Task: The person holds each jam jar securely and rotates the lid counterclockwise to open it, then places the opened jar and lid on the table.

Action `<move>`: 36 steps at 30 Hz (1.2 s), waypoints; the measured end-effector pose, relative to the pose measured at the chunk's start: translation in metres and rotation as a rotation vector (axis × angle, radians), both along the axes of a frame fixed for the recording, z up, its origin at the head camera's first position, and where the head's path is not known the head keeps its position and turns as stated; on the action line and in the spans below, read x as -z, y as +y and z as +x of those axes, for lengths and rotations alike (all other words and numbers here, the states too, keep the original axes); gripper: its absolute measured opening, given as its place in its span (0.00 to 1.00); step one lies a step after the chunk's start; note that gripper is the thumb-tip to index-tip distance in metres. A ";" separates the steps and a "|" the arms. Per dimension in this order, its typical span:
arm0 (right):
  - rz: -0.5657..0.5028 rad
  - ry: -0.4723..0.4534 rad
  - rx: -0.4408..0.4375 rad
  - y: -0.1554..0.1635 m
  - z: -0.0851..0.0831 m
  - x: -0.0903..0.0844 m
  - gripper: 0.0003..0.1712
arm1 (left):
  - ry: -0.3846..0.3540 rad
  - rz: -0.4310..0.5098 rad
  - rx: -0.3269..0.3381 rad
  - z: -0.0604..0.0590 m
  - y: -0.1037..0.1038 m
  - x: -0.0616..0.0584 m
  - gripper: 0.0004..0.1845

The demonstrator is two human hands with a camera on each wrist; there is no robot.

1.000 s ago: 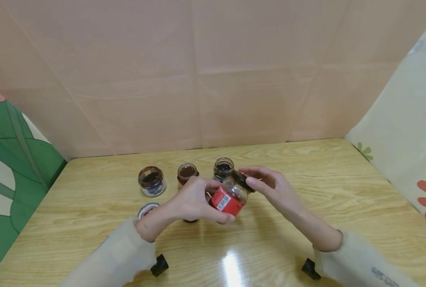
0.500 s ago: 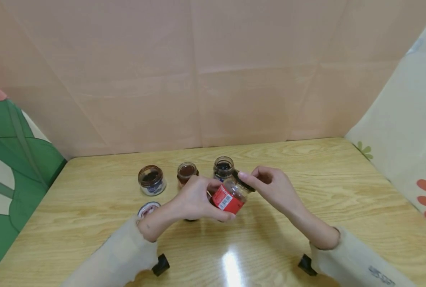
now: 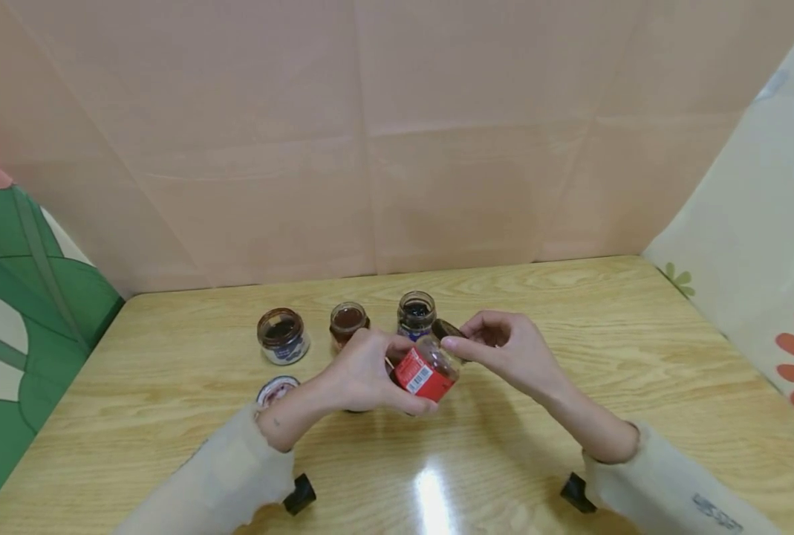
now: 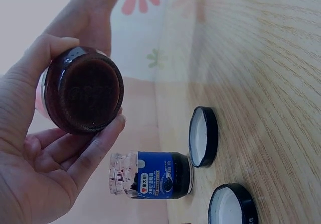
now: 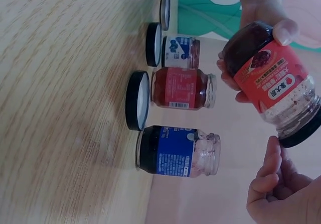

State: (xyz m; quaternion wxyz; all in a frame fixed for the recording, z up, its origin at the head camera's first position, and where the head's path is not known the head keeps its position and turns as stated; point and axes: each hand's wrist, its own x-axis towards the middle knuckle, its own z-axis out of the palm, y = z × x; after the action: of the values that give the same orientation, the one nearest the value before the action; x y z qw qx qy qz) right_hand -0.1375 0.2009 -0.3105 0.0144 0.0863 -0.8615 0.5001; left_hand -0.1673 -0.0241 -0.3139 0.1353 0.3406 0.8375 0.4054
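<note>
My left hand (image 3: 370, 371) grips a jam jar with a red label (image 3: 425, 374) around its body, holding it tilted above the table with its mouth toward the right. In the left wrist view, the dark base of this jar (image 4: 93, 93) faces the camera between thumb and fingers. At the jar's mouth, my right hand (image 3: 513, 349) pinches a dark screw lid (image 3: 448, 329) between thumb and fingers. The right wrist view shows the lid (image 5: 301, 129) at the glass neck, with dark contents low in the jar and smears on the upper glass.
Behind the hands stand a blue-label jar (image 3: 417, 312), a jar of reddish jam (image 3: 349, 319) and a low, wide jar (image 3: 284, 338), all lidless. Several lids lie on the table in front of them, including a black one (image 5: 136, 101); my left arm partly covers another lid (image 3: 278, 389).
My right thumb has moved left and down along the lid, and the fingers have shifted around it. The lid's tilt has changed at the jar's mouth. The left hand and jar stay nearly still.
</note>
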 end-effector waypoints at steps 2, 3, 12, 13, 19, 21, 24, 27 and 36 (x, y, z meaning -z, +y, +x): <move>-0.028 0.005 -0.030 0.002 0.000 0.000 0.14 | 0.002 0.002 -0.003 0.000 0.000 0.000 0.25; -0.038 0.012 -0.045 0.003 0.000 0.001 0.13 | 0.002 0.003 -0.002 0.000 -0.001 0.000 0.25; -0.088 0.130 -0.207 0.011 -0.002 0.005 0.18 | -0.020 0.001 0.003 0.000 -0.001 0.000 0.26; -0.100 0.146 -0.228 0.012 -0.003 0.006 0.19 | -0.020 0.002 0.004 0.000 -0.001 0.000 0.26; -0.163 0.200 -0.328 0.016 -0.007 0.009 0.24 | -0.016 0.002 0.004 0.001 0.000 -0.001 0.25; -0.177 0.206 -0.352 0.017 -0.008 0.009 0.25 | -0.009 -0.001 0.007 0.001 0.000 -0.001 0.25; -0.195 0.207 -0.375 0.018 -0.009 0.010 0.25 | -0.007 -0.006 0.014 0.001 0.000 -0.001 0.26; -0.208 0.212 -0.386 0.017 -0.009 0.009 0.25 | -0.011 -0.005 0.018 0.000 0.000 -0.001 0.26; -0.269 0.121 -0.302 0.014 -0.002 0.009 0.22 | -0.024 -0.002 0.004 0.001 0.000 -0.002 0.29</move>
State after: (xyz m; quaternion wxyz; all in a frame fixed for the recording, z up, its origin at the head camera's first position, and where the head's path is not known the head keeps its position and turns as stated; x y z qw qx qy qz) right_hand -0.1395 0.2153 -0.3199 0.0023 0.2414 -0.7620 0.6010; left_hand -0.1663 -0.0239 -0.3120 0.1464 0.3371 0.8356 0.4082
